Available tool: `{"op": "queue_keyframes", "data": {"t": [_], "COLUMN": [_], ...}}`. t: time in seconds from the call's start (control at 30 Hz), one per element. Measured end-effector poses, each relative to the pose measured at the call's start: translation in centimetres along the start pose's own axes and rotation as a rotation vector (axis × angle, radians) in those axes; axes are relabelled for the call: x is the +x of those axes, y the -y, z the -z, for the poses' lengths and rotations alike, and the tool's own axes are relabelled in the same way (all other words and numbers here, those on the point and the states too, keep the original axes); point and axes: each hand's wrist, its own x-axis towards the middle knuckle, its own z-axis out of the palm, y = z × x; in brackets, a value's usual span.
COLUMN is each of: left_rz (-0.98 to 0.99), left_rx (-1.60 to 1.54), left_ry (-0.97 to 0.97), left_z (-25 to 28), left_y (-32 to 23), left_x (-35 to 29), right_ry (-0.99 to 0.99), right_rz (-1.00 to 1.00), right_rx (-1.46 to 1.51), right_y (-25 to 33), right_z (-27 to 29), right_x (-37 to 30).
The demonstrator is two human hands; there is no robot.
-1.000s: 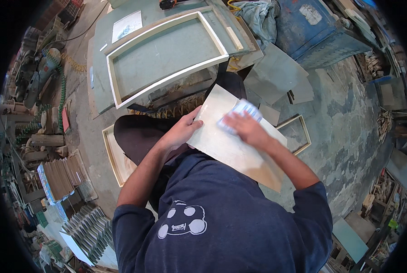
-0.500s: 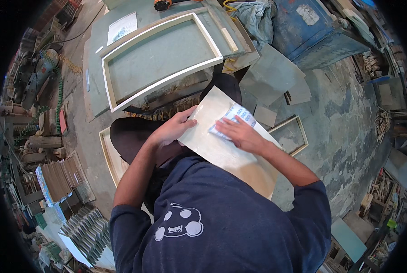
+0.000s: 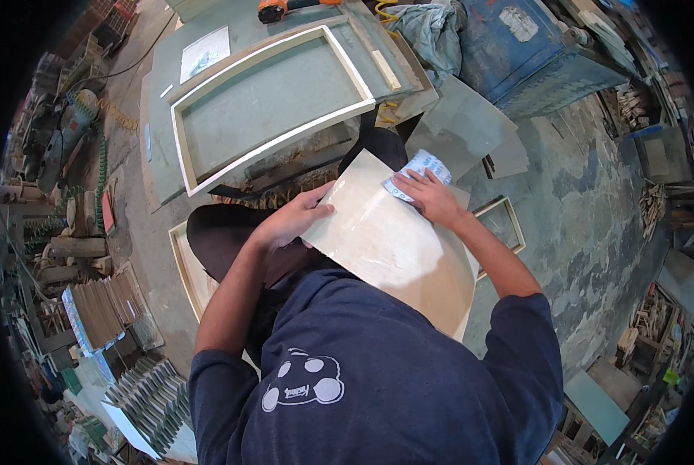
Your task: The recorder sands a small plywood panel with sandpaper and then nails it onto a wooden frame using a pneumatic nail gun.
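Across my lap lies a thin pale wooden panel [image 3: 393, 256], tilted, with its far corner near my knee. My left hand [image 3: 294, 218] grips the panel's left edge, thumb on top and fingers underneath. Under my right hand [image 3: 428, 198] is a sheet of sandpaper [image 3: 433, 166], its white back printed in blue. The fingers press it against the panel's far right edge, and part of the sheet sticks out past that edge. The sandpaper's rough side is hidden.
Ahead stands a low table [image 3: 277, 93] bearing a pale wooden frame [image 3: 273, 144] and an orange-and-black power tool [image 3: 273, 11]. A blue bin [image 3: 544, 66] is at far right. More frames lie beside my legs. Stacked wood pieces [image 3: 103, 314] sit at left.
My right hand has slid the sandpaper away from me and to the right, from the panel's middle to its far right edge. The left hand keeps its grip.
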Motion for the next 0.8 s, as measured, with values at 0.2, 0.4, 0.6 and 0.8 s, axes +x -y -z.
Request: {"op": "queue_keyframes", "data": {"t": [0.2, 0.4, 0.6, 0.8], "left_rz": [-0.053, 0.007, -0.008, -0.050], "left_rx": [-0.015, -0.010, 0.008, -0.045], "left_ry": [0.008, -0.005, -0.013, -0.010], "left_z": [0.2, -0.1, -0.1, 0.0], "left_y": [0.8, -0.5, -0.1, 0.7], "left_x": [0.0, -0.3, -0.1, 0.0], "right_ry": [-0.003, 0.026, -0.055, 0.008], "right_rz": [0.161, 0.235, -0.034, 0.224], "right_rx": [0.133, 0.153, 0.073, 0.136], "right_y": [1.4, 5.4, 1.8, 8.2], "right_z": [0.6, 1.8, 0.0, 2.3], "right_x": [-0.3, -0.1, -0.9, 0.1]}}
